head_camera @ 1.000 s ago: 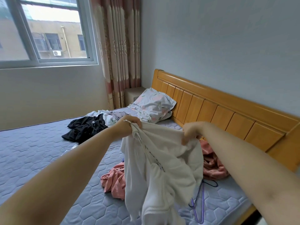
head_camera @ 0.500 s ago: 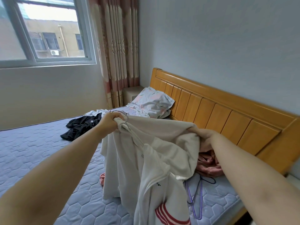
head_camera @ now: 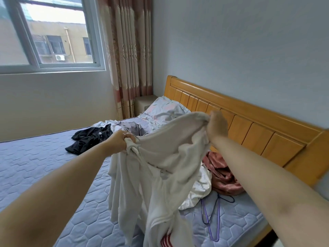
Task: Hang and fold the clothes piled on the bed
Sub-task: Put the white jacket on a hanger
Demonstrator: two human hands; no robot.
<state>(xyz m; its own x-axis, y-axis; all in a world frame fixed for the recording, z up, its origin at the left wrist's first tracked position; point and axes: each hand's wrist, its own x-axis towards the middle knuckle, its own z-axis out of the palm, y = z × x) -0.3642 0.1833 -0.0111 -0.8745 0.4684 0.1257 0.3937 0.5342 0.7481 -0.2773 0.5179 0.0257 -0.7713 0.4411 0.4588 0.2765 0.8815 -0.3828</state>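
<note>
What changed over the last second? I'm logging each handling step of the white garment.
The right hand rose and moved apart from the left hand, stretching the white garment open between them; a pale satin piece now shows below it. Both hands kept their grip. The black clothes, pink garment and purple hangers stayed put on the bed.

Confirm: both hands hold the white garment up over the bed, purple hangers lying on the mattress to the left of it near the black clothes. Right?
Not quite. In the head view the purple hangers lie to the right of the white garment, below the pink clothes, far from the black clothes. Left hand and right hand do hold it up.
</note>
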